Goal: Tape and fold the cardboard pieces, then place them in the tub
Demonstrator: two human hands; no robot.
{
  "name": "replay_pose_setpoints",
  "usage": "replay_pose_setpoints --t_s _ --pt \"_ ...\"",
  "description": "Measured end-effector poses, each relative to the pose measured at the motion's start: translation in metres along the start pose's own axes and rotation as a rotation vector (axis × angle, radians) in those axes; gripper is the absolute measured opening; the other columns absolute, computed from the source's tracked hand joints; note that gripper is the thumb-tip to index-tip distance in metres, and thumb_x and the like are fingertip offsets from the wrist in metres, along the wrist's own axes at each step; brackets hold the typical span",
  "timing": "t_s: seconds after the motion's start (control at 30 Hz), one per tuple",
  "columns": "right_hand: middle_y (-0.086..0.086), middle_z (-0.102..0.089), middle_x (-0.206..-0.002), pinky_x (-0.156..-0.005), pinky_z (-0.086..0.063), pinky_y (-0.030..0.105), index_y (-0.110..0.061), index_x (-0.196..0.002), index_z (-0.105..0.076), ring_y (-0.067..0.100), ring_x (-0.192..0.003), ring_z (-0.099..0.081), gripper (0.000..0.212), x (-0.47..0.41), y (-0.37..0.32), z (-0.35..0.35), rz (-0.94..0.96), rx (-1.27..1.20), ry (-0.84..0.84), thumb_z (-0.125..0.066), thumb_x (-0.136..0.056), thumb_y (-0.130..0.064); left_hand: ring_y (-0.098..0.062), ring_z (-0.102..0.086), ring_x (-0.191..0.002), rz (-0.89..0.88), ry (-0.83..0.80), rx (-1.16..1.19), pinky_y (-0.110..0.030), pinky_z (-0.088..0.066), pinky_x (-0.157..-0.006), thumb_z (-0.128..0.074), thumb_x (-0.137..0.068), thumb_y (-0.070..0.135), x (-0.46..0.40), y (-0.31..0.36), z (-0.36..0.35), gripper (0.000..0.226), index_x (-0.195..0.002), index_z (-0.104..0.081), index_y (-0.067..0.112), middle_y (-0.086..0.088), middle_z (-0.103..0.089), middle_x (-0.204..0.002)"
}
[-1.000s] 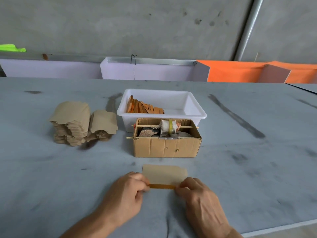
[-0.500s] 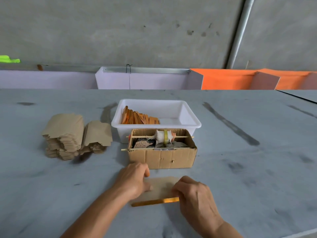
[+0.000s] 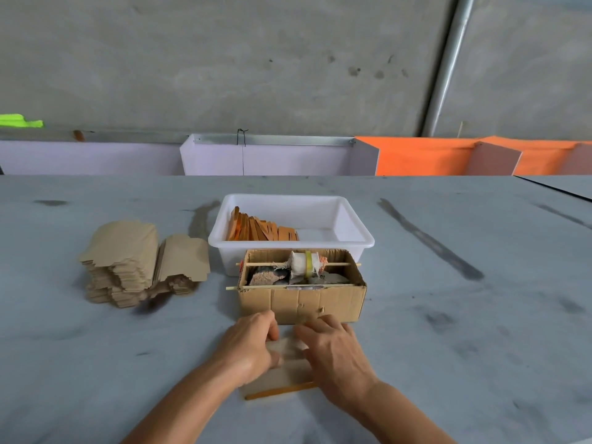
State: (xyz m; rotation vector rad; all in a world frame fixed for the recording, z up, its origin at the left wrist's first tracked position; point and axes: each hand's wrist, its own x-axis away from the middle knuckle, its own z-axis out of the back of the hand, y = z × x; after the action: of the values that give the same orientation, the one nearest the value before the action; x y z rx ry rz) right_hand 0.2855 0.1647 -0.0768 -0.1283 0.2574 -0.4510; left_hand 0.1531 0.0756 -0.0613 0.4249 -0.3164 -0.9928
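From the head camera, a grey counter (image 3: 448, 331) carries everything; near its front edge, about midway along, a flat cardboard piece (image 3: 282, 370) lies under both hands, an orange-yellow strip of tape (image 3: 282, 390) showing along its near edge; the left hand (image 3: 253, 342) rests on the left part of the piece with its fingers curled down over the far left edge, the thumb pressed on top, so it appears to grip that edge; the right hand (image 3: 333, 347) lies on the right part with fingers fairly straight and spread, pressing flat and grasping nothing; just beyond the hands, touching or nearly touching the fingertips, stands an open brown cardboard box (image 3: 301, 302), with two thin wooden sticks across its top and a roll of tape (image 3: 306, 263) threaded on the farther stick; directly behind the box, toward the middle of the counter, sits the white tub (image 3: 355, 232), holding a leaning row of folded orange-edged pieces (image 3: 259, 227) in its left half; to the left of the tub and box, well apart from the hands, a stack of unfolded cardboard pieces (image 3: 128, 264) sits in two uneven heaps; along the counter's far edge stand lilac and orange partitions (image 3: 416, 157) before a concrete wall.
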Motion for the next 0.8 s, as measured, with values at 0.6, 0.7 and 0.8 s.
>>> replay_pose_setpoints --t_s 0.6,0.7,0.8 --pt "-0.001 -0.068 -0.104 -0.084 -0.046 0.020 -0.017 -0.099 -0.075 0.014 -0.095 -0.059 0.018 -0.016 0.023 0.014 -0.121 -0.338 -0.029 -0.064 -0.087 -0.009 -0.005 -0.060 -0.083 -0.072 0.137 0.148 -0.014 -0.044 -0.074 -0.068 -0.084 0.016 -0.004 -0.013 0.001 0.013 -0.093 -0.075 0.022 0.007 -0.071 -0.091" --pt "-0.004 -0.069 -0.103 -0.082 -0.040 0.014 -0.019 -0.097 -0.076 0.013 -0.100 -0.054 0.019 -0.016 0.024 0.009 -0.084 -0.274 0.002 -0.065 -0.086 -0.009 -0.006 -0.058 -0.079 -0.090 0.170 0.132 -0.014 -0.044 -0.073 -0.069 -0.083 0.015 -0.004 -0.013 -0.001 0.012 -0.091 -0.075 0.021 0.006 -0.070 -0.090" --pt "-0.004 -0.071 -0.093 -0.076 -0.038 0.014 -0.020 -0.089 -0.078 0.015 -0.098 -0.052 0.018 -0.014 0.024 0.009 -0.021 -0.205 0.062 -0.067 -0.083 -0.007 -0.012 -0.059 -0.089 -0.150 0.212 0.061 -0.022 -0.044 -0.079 -0.069 -0.083 0.014 -0.002 -0.013 -0.002 0.011 -0.090 -0.075 0.020 0.004 -0.068 -0.089"
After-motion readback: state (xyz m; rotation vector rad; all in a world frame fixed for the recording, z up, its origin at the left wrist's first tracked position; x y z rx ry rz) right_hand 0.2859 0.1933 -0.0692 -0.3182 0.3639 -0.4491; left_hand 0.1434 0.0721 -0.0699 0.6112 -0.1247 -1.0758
